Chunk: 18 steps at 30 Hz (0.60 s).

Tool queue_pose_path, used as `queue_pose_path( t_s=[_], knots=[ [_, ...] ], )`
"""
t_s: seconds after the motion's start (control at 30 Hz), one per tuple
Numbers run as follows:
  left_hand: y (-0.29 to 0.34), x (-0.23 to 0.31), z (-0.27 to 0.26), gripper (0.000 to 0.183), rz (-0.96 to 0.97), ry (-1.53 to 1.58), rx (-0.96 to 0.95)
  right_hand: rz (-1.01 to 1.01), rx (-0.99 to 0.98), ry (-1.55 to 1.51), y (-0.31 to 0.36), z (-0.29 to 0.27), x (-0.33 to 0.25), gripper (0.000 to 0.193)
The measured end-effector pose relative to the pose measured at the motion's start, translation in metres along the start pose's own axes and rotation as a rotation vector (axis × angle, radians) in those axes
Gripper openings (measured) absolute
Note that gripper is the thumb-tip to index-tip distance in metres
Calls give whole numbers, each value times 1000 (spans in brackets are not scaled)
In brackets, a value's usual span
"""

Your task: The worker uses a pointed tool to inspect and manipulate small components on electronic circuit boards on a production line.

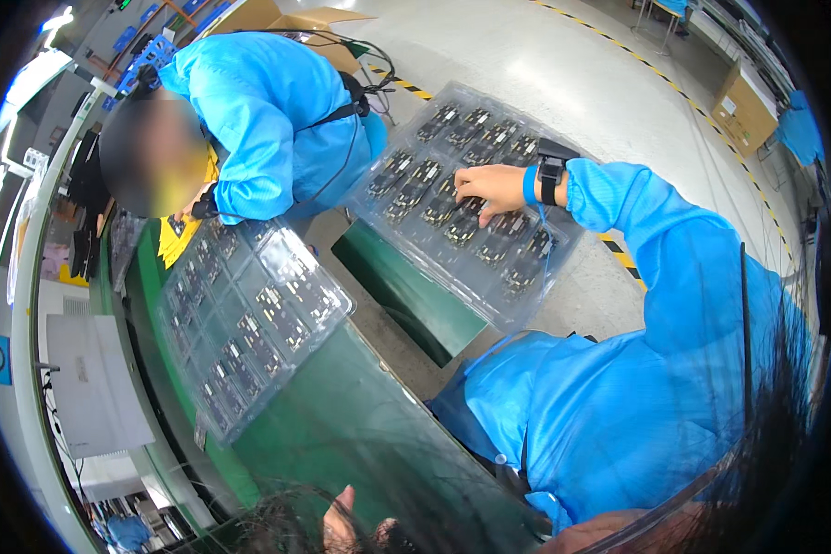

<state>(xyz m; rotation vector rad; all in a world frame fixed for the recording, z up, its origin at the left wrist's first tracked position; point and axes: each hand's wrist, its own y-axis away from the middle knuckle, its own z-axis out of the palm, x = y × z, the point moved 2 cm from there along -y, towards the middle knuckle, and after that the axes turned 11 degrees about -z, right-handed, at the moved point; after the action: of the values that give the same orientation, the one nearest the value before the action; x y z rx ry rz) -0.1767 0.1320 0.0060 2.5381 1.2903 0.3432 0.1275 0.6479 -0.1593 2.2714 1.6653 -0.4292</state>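
Note:
My right hand reaches over a clear plastic tray at the upper middle. Its thumb and fingers close on a small dark circuit board among several others lying in the tray's pockets. Above the hand, a blue wrist strap and a black device circle the wrist. At the lower edge, part of my left hand shows with fingers apart, partly covered by loose hair; I see nothing held in it. A second clear tray with rows of circuit boards rests on the green bench to the left.
A co-worker in a blue smock leans over the left tray's far end, hands near a yellow cloth. The green bench runs along the lower left. A cardboard box stands on the floor far right, past striped floor tape.

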Motion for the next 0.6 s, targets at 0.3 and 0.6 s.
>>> queue_pose_path(
  t_s=[0.3,0.6],
  knots=[
    [-58,234,62,44,689,270,-52,-138,0,49,-59,3,15,59],
    [-147,393,217,45,648,226,418,-21,82,-80,-101,-23,15,58]
  ],
)
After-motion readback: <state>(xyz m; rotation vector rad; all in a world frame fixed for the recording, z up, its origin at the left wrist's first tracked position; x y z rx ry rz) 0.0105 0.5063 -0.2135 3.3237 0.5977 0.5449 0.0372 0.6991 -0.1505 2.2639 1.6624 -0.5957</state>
